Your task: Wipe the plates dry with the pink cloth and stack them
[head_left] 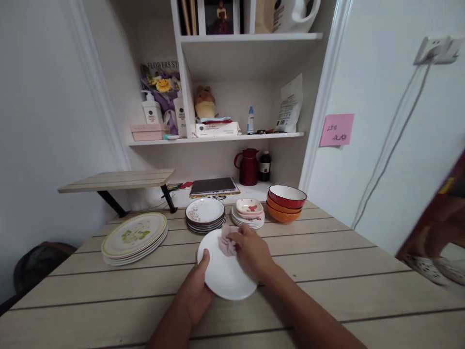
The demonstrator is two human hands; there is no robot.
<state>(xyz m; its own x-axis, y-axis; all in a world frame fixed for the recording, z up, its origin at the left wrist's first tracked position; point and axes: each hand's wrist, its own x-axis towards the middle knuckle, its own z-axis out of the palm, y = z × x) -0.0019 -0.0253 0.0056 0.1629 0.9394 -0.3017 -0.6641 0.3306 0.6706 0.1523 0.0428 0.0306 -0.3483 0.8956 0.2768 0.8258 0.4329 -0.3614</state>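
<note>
A plain white plate (223, 276) is held just above the wooden table (327, 271), in the middle of the view. My left hand (196, 291) grips its near left rim, thumb on top. My right hand (250, 249) is closed on a crumpled pink cloth (225, 242) and presses it on the far part of the plate. Behind the plate lie a stack of flowered plates (205, 213), a pile of small dishes (249, 212) and stacked red and orange bowls (286, 202). A stack of large green-patterned plates (135, 236) lies to the left.
White shelves at the back hold bottles, boxes and a soft toy. A red jug (249, 167), a dark bottle (265, 166) and a flat dark tablet (212, 185) sit under them. A small wooden shelf (119, 180) sticks out at the left. A pink note (336, 130) hangs on the right wall.
</note>
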